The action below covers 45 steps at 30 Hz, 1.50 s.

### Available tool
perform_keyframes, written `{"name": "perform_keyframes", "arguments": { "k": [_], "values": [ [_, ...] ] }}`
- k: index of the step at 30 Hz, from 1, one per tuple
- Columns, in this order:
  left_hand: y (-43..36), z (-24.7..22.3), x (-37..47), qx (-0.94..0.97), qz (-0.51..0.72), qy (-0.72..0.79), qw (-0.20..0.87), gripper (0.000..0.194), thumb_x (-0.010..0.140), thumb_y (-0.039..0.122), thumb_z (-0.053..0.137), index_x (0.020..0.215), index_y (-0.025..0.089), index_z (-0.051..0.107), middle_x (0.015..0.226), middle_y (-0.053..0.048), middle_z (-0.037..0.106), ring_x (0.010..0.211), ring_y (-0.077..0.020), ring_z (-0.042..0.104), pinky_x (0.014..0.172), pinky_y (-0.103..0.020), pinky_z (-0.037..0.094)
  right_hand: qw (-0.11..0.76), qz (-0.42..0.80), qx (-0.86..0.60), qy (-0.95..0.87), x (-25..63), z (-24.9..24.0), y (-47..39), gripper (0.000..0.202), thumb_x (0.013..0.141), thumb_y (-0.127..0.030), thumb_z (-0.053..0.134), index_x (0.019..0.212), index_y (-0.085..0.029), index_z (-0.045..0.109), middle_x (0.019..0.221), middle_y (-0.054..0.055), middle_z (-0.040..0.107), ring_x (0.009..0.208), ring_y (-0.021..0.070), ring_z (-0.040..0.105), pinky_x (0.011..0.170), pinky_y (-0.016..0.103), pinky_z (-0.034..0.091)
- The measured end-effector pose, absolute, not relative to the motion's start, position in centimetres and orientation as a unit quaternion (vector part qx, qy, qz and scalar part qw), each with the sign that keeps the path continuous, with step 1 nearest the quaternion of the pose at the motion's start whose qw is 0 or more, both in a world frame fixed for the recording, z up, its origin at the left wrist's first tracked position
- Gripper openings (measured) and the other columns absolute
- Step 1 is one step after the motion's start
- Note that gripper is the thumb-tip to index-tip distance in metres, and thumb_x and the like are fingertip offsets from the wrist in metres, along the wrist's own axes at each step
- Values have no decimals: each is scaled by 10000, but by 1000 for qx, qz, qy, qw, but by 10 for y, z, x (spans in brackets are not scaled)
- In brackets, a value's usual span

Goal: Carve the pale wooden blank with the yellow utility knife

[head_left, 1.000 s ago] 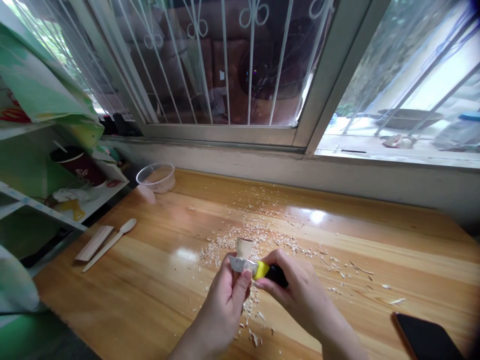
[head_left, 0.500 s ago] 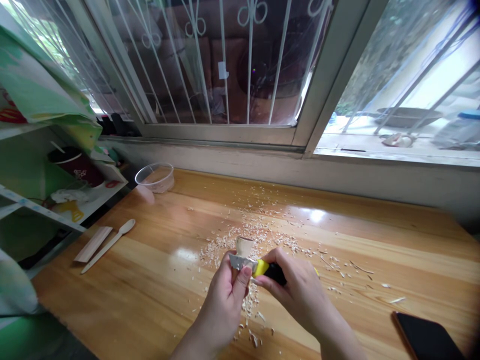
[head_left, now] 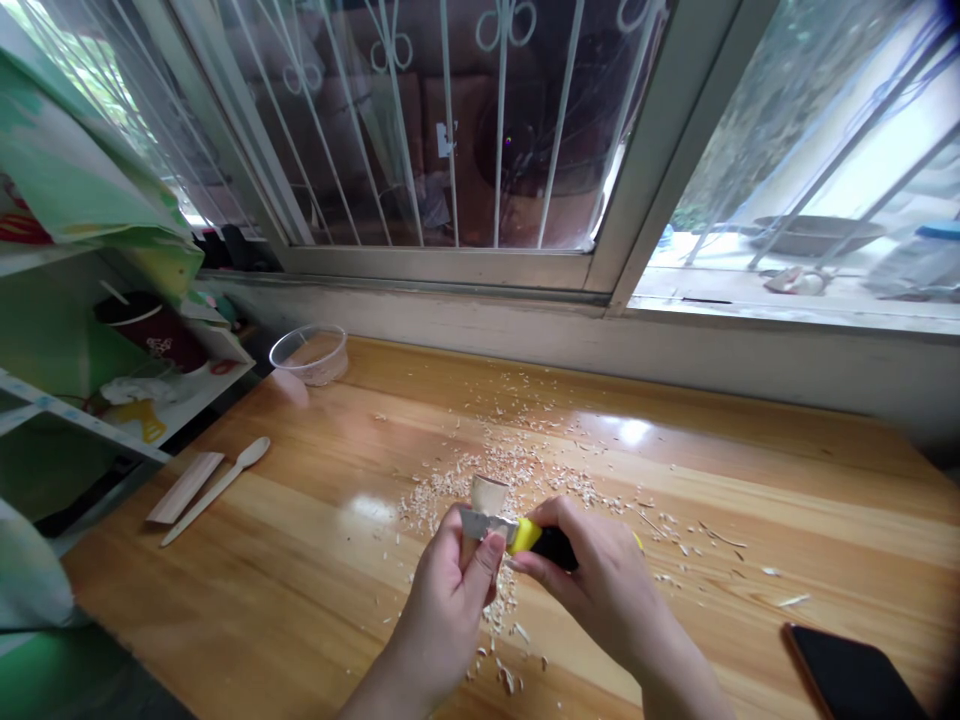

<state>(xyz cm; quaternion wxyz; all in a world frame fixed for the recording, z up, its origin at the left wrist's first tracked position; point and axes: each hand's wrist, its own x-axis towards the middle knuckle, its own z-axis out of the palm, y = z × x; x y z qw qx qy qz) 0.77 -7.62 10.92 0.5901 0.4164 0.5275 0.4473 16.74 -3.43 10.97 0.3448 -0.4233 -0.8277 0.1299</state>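
Note:
My left hand (head_left: pixel 455 592) is closed around a pale piece of wood (head_left: pixel 489 494), whose flared end with a dark rim points away from me. Most of the piece is hidden by my fingers. In my right hand (head_left: pixel 600 572) is a utility knife (head_left: pixel 541 543) with a black and yellow handle. Its grey blade (head_left: pixel 484 525) lies crosswise against the wood, just below the flared end. My left thumb touches the blade's near side. Wood shavings (head_left: pixel 499 465) are scattered over the table beneath and beyond both hands.
On the wooden table (head_left: pixel 300 610), a wooden spoon (head_left: pixel 217 490) and a flat wooden strip (head_left: pixel 184 488) lie at the left. A clear plastic bowl (head_left: pixel 310 357) stands at the back left, and a phone (head_left: pixel 855 675) lies front right. Shelves (head_left: pixel 247 365) flank the left edge; a barred window (head_left: pixel 450 265) rises behind.
The knife and my right hand have shifted very slightly to the right. Both hands keep their grips, and the blade remains against the wood.

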Motion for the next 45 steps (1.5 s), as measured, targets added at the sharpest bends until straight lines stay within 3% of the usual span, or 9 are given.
{"name": "perform_keyframes", "arguments": {
  "k": [3, 9, 17, 26, 32, 36, 41, 45],
  "values": [
    [-76, 110, 8, 415, 444, 532, 590, 348, 843, 554, 481, 865, 212, 414, 565, 88, 347, 448, -62, 254, 421, -195, 196, 351, 125, -424, -825, 168, 111, -35, 403, 872, -596, 430, 798, -208, 505, 618, 5, 605, 506, 120, 537, 478, 240, 378],
    [-77, 110, 6, 414, 438, 509, 615, 426, 847, 552, 473, 1100, 218, 396, 601, 85, 330, 468, -73, 241, 426, -200, 189, 307, 201, -419, -831, 170, 110, -34, 390, 864, -591, 456, 790, -212, 510, 623, -11, 607, 505, 105, 528, 474, 224, 378],
    [-71, 104, 8, 413, 440, 530, 596, 383, 824, 586, 481, 880, 218, 390, 565, 95, 350, 466, -68, 273, 422, -188, 196, 341, 107, -430, -829, 166, 109, -32, 414, 869, -606, 426, 775, -210, 507, 595, -7, 599, 497, 113, 534, 472, 228, 354],
    [-68, 100, 8, 370, 433, 501, 652, 414, 800, 594, 514, 968, 232, 405, 601, 98, 331, 461, -62, 263, 412, -177, 168, 292, 201, -430, -830, 169, 97, -28, 362, 861, -573, 480, 829, -214, 512, 645, -20, 621, 514, 93, 534, 481, 209, 369],
    [-65, 90, 6, 409, 450, 531, 590, 360, 826, 552, 512, 863, 204, 430, 563, 98, 354, 451, -60, 285, 420, -184, 214, 338, 121, -434, -826, 165, 101, -27, 410, 865, -602, 439, 765, -210, 505, 585, -11, 604, 482, 105, 532, 460, 216, 351],
    [-65, 92, 6, 389, 453, 521, 610, 365, 817, 557, 523, 831, 208, 420, 531, 111, 318, 433, -56, 251, 415, -187, 200, 343, 109, -437, -824, 166, 103, -27, 403, 870, -592, 436, 774, -206, 503, 585, -7, 596, 482, 113, 527, 459, 223, 356],
    [-69, 99, 6, 403, 445, 514, 613, 335, 845, 511, 512, 987, 215, 445, 618, 77, 388, 474, -65, 301, 437, -186, 208, 293, 215, -428, -827, 171, 101, -27, 351, 867, -558, 474, 809, -213, 504, 648, -11, 614, 513, 98, 527, 482, 214, 378],
    [-72, 99, 4, 420, 447, 526, 590, 414, 839, 514, 514, 1113, 206, 472, 603, 65, 413, 467, -88, 334, 458, -207, 254, 296, 205, -431, -828, 171, 102, -28, 363, 870, -568, 458, 788, -216, 497, 627, -10, 607, 502, 101, 524, 474, 220, 371]
  ]
}}
